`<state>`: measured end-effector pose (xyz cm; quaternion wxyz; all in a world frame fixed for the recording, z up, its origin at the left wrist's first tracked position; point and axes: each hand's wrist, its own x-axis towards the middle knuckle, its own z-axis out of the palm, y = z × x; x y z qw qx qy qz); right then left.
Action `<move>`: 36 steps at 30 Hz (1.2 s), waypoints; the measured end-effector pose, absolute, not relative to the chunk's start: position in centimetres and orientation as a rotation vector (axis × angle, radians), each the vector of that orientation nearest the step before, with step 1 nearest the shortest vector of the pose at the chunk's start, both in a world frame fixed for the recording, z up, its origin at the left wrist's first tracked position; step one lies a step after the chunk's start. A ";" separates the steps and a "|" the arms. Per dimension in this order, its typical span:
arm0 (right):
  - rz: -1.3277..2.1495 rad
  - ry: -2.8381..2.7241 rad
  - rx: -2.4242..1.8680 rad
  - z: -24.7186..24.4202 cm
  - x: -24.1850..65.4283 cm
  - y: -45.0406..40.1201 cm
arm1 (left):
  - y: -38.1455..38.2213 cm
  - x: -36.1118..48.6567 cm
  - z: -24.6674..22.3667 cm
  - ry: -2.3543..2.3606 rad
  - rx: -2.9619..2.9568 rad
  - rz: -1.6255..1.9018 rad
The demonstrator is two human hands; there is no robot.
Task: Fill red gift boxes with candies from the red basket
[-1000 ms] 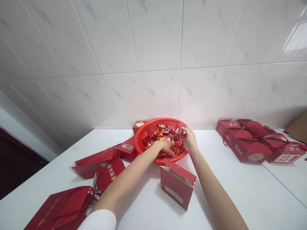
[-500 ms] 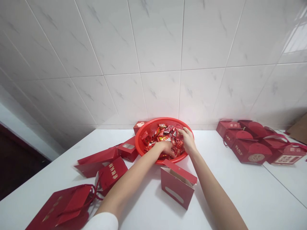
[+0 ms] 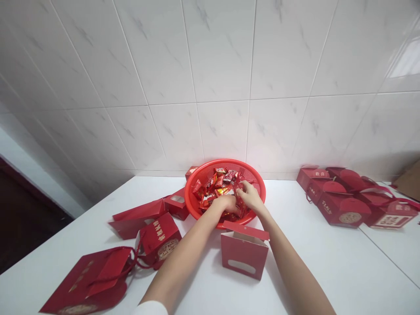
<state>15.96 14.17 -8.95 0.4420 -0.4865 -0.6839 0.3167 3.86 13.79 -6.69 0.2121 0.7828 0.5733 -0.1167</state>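
A round red plastic basket with perforated sides holds many wrapped candies in red and gold foil. Both hands reach down into it. My left hand is at the front of the pile, its fingers curled in around candies and partly hidden. On the basket's right side, my right hand has its fingers bent down against the candies; its fingertips are partly out of sight. Between my forearms, just in front of the basket, stands a red paper box with its top open and an oval window low on its front.
Left on the white table lie red gift boxes: a flat corded one, a gold-lettered one and a long one. Several closed red boxes cluster at the right. A tiled wall rises behind.
My right hand has moved from the basket's right rim down and left into the candies. My left hand stays in the pile. The view has shifted slightly.
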 end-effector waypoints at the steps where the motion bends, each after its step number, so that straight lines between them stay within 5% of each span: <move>1: 0.747 -1.748 -1.241 -9.0 16.0 14.0 | 13.7 3.8 -6.7 1.599 2.178 -0.327; 19: 0.526 -2.100 -1.537 -8.0 15.6 12.0 | 12.5 3.0 -6.4 1.707 2.166 -0.074; 31: 0.471 -1.859 -1.356 -6.3 15.7 12.6 | 5.7 -1.7 -5.1 1.664 2.078 0.655; 36: 0.521 -1.921 -1.436 -6.7 15.9 11.5 | 3.7 -2.8 -3.7 1.707 2.136 0.404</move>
